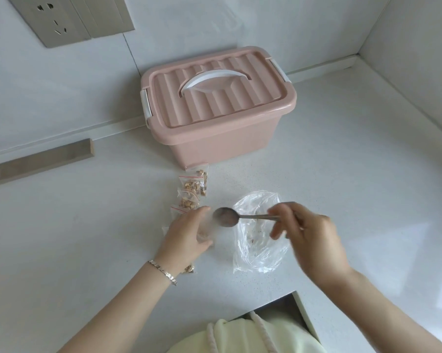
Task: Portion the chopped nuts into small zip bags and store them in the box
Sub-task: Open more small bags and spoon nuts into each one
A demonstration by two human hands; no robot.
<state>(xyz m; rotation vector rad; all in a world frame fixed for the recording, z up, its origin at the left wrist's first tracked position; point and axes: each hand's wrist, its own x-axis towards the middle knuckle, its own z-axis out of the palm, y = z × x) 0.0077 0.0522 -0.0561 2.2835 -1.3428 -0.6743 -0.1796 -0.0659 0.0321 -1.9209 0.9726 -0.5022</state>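
Note:
My left hand (186, 238) holds a small clear zip bag (206, 231) upright on the white counter. My right hand (309, 238) pinches the handle of a metal spoon (226, 217), whose bowl hovers beside the small bag's mouth. Under the spoon handle lies a larger clear plastic bag (260, 250) with a few nut crumbs inside. Several filled small zip bags of chopped nuts (193, 189) lie in a row left of the spoon; another one (189, 270) peeks out below my left wrist. The pink storage box (214, 141) stands behind, its lid shut.
A wall with a socket plate (54, 21) runs behind the box. The counter's front edge has a cut-out (278, 309) near my body. A grey strip (36, 159) lies along the wall at the left.

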